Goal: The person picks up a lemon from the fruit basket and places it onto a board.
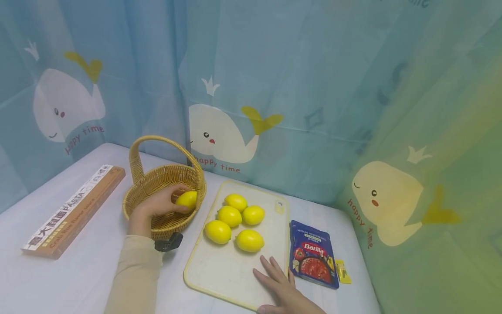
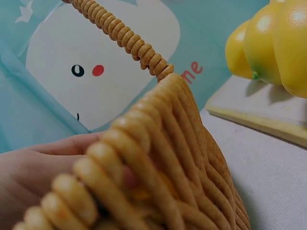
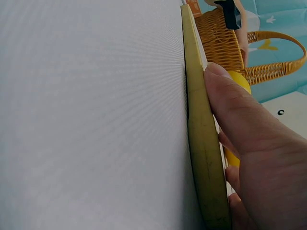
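Woven wicker, honey-coloured, makes up the round handled basket [image 1: 164,196] that stands on the pale surface [image 1: 78,261], and my left hand [image 1: 157,207] reaches inside it with fingers curled round a smooth yellow lemon [image 1: 187,199]. From the left wrist view the basket's braided rim [image 2: 158,158] fills the foreground and hides most of that grip; only a bit of yellow shows through the weave.

My right hand [image 1: 280,285] lies flat, fingers straight and spread, pressing on the near right corner of the white rectangular cutting board with a pale yellow edge [image 1: 227,270]. In the right wrist view my thumb [image 3: 240,115] rests along that board's edge.

Four more yellow lemons [image 1: 235,220] sit clustered on the far half of the board, just beside the basket. To the board's right lies a dark blue Barilla sauce pouch [image 1: 313,254], with a small yellow packet [image 1: 342,271] touching its right side. Left of the basket, well apart, rests a long brown cardboard pasta box [image 1: 74,209]. Behind everything hangs a blue-green curtain printed with whales [image 1: 274,87].
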Demonstrator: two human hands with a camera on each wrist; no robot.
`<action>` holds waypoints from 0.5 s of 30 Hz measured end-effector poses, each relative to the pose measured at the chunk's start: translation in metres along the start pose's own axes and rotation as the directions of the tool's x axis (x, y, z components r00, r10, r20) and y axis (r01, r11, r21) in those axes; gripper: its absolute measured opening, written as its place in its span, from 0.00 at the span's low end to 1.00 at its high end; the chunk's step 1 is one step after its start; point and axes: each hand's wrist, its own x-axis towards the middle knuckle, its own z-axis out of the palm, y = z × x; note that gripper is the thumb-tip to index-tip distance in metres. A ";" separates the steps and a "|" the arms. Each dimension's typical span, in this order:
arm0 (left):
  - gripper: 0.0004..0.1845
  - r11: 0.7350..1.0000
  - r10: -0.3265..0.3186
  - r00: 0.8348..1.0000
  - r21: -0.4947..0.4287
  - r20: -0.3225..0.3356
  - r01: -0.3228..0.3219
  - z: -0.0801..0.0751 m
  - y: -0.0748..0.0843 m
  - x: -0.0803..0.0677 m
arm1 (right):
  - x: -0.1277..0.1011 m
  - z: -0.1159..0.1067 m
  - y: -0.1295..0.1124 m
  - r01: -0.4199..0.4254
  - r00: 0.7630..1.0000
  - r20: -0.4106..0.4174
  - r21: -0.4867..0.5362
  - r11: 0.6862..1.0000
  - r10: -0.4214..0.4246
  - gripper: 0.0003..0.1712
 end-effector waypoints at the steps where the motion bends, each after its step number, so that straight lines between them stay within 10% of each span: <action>1: 0.31 1.000 -0.004 1.000 0.003 0.004 0.004 0.000 0.000 0.000 | 0.000 0.000 0.000 0.002 1.000 -0.001 0.000 1.000 -0.002 0.43; 15: 0.34 0.998 0.057 0.998 0.031 0.020 -0.058 0.000 0.000 -0.004 | 0.000 0.002 0.004 0.008 1.000 -0.008 -0.005 1.000 -0.008 0.43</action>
